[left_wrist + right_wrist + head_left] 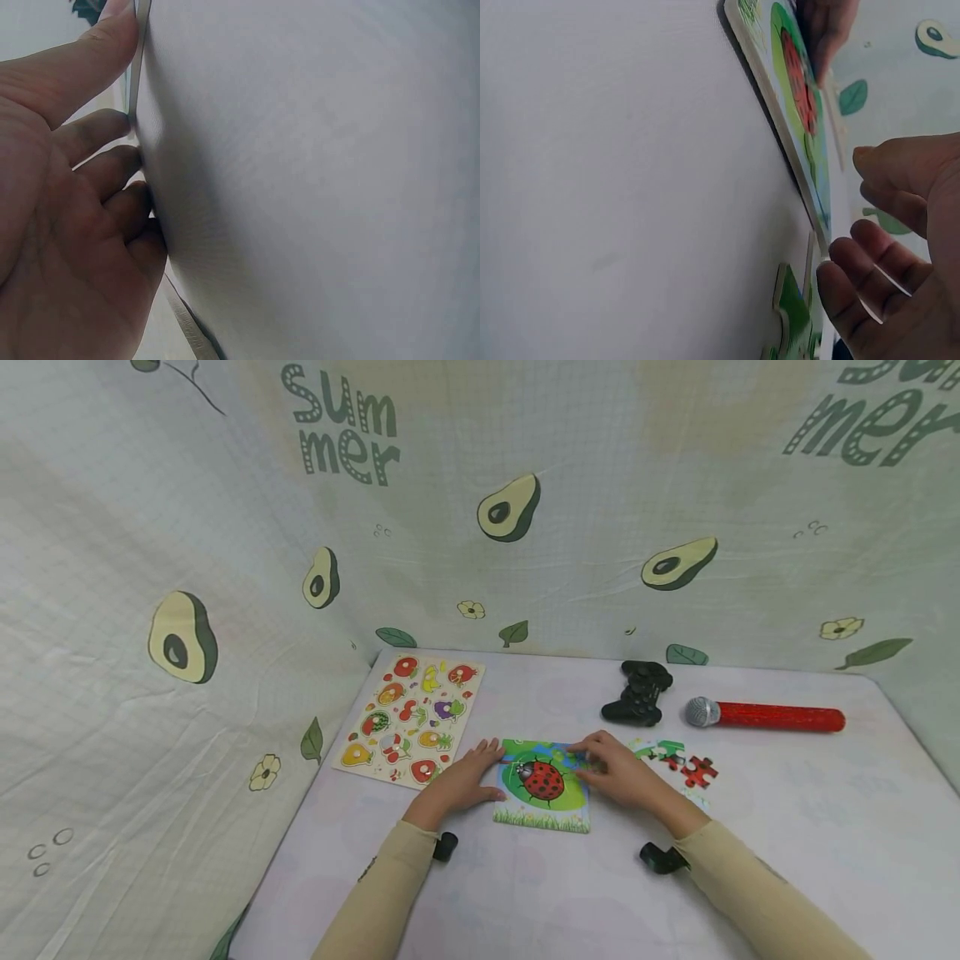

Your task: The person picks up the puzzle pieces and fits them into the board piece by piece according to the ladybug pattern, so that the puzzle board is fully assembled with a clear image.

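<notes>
A square ladybug puzzle point(542, 785) lies flat on the table between the two hands. My left hand point(467, 781) rests along its left edge, fingers spread and thumb at the edge; in the left wrist view the thumb point(105, 49) meets the board's thin side. The right hand point(618, 768) is over the puzzle's upper right corner with its fingers loosely bent. Nothing shows between the fingers of the right hand point(900, 232) in the right wrist view. Loose jigsaw pieces, one of them red point(700, 772), lie just right of that hand, partly hidden by the forearm.
A fruit peg board point(411, 718) lies at the back left, close to the left hand. Behind the right hand are a black game controller point(639, 693) and a red microphone point(772, 716). A printed cloth point(585, 602) hangs along the table's back and left sides.
</notes>
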A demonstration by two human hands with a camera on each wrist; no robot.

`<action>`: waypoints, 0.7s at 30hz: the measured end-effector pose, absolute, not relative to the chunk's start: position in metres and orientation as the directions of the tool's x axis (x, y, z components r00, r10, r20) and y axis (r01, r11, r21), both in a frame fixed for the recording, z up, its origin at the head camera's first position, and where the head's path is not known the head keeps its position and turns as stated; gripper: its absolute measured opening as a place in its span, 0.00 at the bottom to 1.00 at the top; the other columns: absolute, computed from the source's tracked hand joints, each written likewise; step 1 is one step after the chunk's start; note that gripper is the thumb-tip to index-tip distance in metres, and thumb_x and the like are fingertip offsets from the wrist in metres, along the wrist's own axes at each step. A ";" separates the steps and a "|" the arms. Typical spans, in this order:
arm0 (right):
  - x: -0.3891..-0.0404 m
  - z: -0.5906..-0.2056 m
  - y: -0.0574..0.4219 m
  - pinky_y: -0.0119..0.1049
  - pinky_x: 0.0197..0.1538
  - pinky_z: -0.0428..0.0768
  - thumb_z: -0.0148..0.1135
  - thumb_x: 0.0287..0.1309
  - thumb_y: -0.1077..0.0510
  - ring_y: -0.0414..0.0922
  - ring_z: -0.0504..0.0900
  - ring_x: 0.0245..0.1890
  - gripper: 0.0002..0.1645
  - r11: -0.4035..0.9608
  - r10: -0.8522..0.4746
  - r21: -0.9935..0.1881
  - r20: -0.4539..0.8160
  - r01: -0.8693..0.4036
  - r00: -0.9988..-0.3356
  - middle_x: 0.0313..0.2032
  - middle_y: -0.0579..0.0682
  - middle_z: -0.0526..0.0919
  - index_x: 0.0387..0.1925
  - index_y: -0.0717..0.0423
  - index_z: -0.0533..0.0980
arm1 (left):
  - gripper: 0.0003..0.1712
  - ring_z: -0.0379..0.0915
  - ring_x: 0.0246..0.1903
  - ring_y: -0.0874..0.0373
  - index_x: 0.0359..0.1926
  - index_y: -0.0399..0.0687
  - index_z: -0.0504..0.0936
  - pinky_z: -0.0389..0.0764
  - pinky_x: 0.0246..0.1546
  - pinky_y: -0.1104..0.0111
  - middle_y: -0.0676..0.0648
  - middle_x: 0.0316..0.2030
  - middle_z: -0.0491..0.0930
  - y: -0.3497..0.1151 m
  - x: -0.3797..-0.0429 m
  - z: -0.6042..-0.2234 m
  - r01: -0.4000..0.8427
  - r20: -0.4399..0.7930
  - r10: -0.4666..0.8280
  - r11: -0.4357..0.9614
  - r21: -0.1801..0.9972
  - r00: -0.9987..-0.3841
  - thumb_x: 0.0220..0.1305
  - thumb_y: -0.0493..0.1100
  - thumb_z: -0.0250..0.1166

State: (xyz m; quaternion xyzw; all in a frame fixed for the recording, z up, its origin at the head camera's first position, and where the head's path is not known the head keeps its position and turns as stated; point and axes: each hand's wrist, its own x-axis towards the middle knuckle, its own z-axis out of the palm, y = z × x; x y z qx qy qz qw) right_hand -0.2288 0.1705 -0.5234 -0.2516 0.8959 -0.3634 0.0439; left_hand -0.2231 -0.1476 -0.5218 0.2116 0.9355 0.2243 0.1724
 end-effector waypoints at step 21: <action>-0.213 -0.519 0.241 0.44 0.44 0.79 0.66 0.67 0.58 0.47 0.77 0.44 0.21 0.741 -0.336 -0.597 0.066 -0.307 -0.940 0.52 0.54 0.78 0.60 0.55 0.79 | 0.49 0.38 0.79 0.53 0.80 0.53 0.58 0.51 0.77 0.57 0.50 0.80 0.48 -0.147 -0.224 -0.524 0.313 -0.243 0.462 0.826 0.469 -0.853 0.65 0.58 0.69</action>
